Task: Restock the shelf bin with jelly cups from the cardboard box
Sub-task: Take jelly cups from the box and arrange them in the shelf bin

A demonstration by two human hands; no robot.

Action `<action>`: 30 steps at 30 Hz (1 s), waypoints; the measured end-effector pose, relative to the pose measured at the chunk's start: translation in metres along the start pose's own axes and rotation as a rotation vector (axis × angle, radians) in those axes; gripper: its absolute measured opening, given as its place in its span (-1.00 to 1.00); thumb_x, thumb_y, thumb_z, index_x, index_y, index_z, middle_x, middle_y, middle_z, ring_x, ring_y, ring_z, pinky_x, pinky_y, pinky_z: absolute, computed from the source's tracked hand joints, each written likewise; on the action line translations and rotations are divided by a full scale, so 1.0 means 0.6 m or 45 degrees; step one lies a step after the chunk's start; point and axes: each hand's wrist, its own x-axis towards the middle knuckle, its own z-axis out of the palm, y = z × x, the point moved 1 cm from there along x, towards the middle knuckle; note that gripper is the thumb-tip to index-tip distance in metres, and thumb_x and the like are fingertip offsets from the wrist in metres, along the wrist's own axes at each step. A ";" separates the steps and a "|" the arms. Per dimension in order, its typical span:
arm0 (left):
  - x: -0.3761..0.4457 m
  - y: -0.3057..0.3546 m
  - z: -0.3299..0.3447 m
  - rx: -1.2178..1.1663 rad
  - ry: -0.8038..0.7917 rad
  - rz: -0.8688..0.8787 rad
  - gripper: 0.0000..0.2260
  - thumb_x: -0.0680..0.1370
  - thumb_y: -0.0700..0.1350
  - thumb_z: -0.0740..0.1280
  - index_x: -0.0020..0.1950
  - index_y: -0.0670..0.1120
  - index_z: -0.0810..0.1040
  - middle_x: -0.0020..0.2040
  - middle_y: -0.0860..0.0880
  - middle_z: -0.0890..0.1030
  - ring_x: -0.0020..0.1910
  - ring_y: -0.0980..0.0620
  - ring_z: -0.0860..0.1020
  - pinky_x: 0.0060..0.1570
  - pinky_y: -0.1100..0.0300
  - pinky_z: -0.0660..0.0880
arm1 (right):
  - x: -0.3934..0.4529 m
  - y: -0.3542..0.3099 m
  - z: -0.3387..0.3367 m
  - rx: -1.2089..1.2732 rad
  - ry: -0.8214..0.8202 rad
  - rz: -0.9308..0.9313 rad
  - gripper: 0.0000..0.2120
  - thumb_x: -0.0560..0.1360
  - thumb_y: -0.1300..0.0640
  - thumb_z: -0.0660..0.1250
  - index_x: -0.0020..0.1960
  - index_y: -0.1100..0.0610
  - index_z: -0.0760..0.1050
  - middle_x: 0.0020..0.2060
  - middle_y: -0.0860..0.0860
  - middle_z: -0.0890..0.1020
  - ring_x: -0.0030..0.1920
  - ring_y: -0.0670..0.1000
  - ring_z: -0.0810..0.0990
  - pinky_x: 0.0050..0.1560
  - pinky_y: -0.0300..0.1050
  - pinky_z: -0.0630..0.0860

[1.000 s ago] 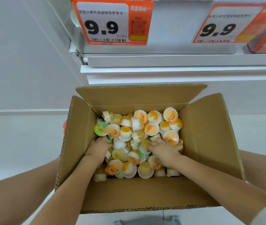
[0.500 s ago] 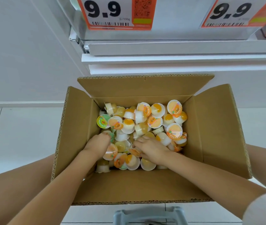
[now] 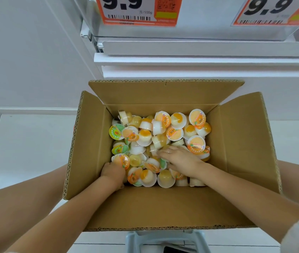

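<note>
An open cardboard box (image 3: 163, 203) sits below me, filled with several jelly cups (image 3: 163, 132) with orange, yellow and green lids. My left hand (image 3: 112, 172) is dug into the pile at the near left corner. Its fingers are curled among the cups, and an orange-lidded cup (image 3: 122, 161) sits at its fingertips. My right hand (image 3: 180, 160) lies on the pile right of centre, fingers stretched leftward over the cups. The clear shelf bin (image 3: 190, 33) hangs above the box at the top of the view; its inside is hidden.
Two orange price tags reading 9.9 (image 3: 137, 10) (image 3: 270, 11) hang on the bin front. White shelf ledges (image 3: 199, 61) run behind the box. A grey stool (image 3: 163, 240) stands under the box. White floor tiles (image 3: 26, 143) lie to the left.
My view has tilted down, so the shelf has slid up out of frame. My left hand has drawn back toward the near left corner; my right hand has shifted slightly left across the cups.
</note>
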 end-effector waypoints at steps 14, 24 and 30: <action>-0.044 -0.045 -0.070 -2.020 -0.071 -0.292 -0.88 0.61 -0.06 0.22 0.01 -0.10 0.44 -0.12 -0.11 0.52 -0.21 0.00 0.48 -0.26 0.20 0.44 | -0.030 0.055 -0.045 0.310 0.381 0.388 -0.72 0.51 0.16 0.34 0.21 0.12 0.47 0.11 0.03 0.57 0.19 0.08 0.46 0.12 -0.09 0.39; -0.063 -0.069 -0.071 -3.505 -0.374 -0.385 -0.67 0.61 -0.07 0.03 -0.05 -0.23 0.51 -0.13 -0.18 0.55 -0.19 -0.06 0.49 -0.36 0.22 0.54 | 0.194 -0.090 -0.110 0.051 0.302 -0.145 -0.56 0.48 0.20 0.34 0.34 0.19 0.37 0.27 0.09 0.47 0.30 0.10 0.36 0.17 0.00 0.42; -0.065 -0.070 -0.068 -3.566 -0.339 -0.372 -0.65 0.62 -0.06 0.02 -0.02 -0.25 0.51 -0.08 -0.22 0.54 -0.13 -0.09 0.49 -0.22 0.14 0.54 | 0.266 -0.138 -0.068 -0.663 0.179 0.152 -0.41 0.50 0.11 0.25 0.47 0.19 0.15 0.32 0.02 0.38 0.35 0.09 0.23 0.29 -0.03 0.24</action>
